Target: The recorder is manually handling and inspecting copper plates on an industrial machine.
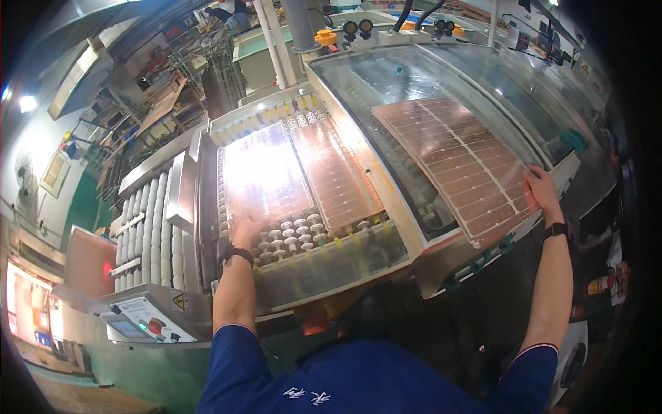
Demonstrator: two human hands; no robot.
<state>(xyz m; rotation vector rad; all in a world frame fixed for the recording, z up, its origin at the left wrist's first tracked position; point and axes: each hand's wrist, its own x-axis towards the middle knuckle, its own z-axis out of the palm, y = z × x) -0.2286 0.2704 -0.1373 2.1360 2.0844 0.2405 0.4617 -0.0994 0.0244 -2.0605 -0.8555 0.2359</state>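
Coppery panel (269,169), surface partly lost in glare, left fingers (243,222) indistinct

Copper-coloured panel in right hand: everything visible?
The copper-coloured rectangular panel looks thin and metallic, with one pale lengthwise stripe and finer crosslines. It extends aslant over a clear cover, its near end past the front edge; the right hand holds its right edge near that end. Contact with the cover is unclear.

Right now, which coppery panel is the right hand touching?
The right panel, over the clear cover; the right hand touches its edge. The left panel and middle panel lie on rollers.
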